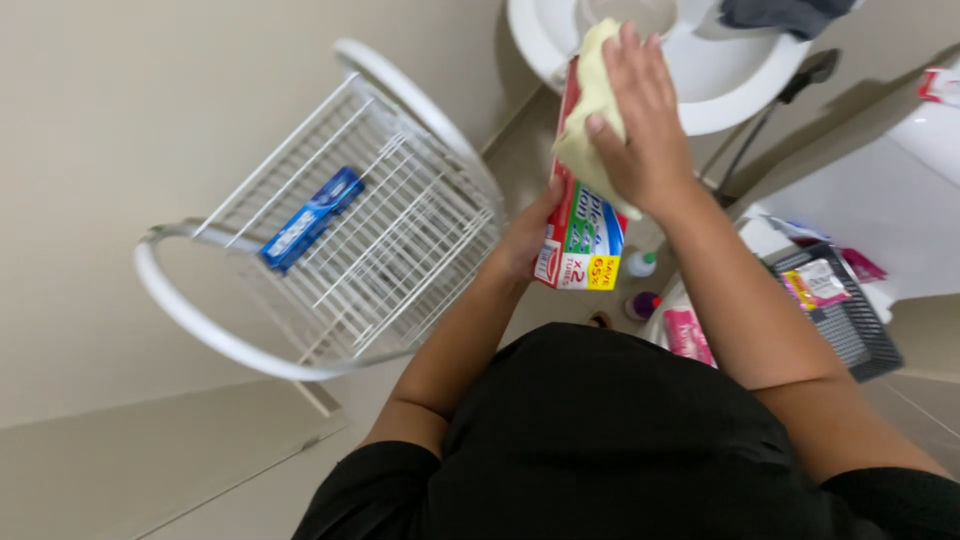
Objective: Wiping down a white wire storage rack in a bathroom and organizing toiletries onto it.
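My left hand (527, 240) grips the lower edge of a red, white and green toothpaste pack (583, 235) and holds it upright in front of me. My right hand (640, 115) presses a pale yellow cloth (592, 100) against the upper face of that pack. The cloth hides most of the pack's top half. A blue toothpaste box (311, 217) lies on a shelf of the white wire rack (400, 210) to the left, apart from both hands.
A white washbasin (700, 85) is above the hands, with a dark cloth (780, 15) on its rim. A dark grey basket (850, 320) with packets sits at right, next to a pink packet (688, 335) and small bottles (640, 265). A beige wall fills the left.
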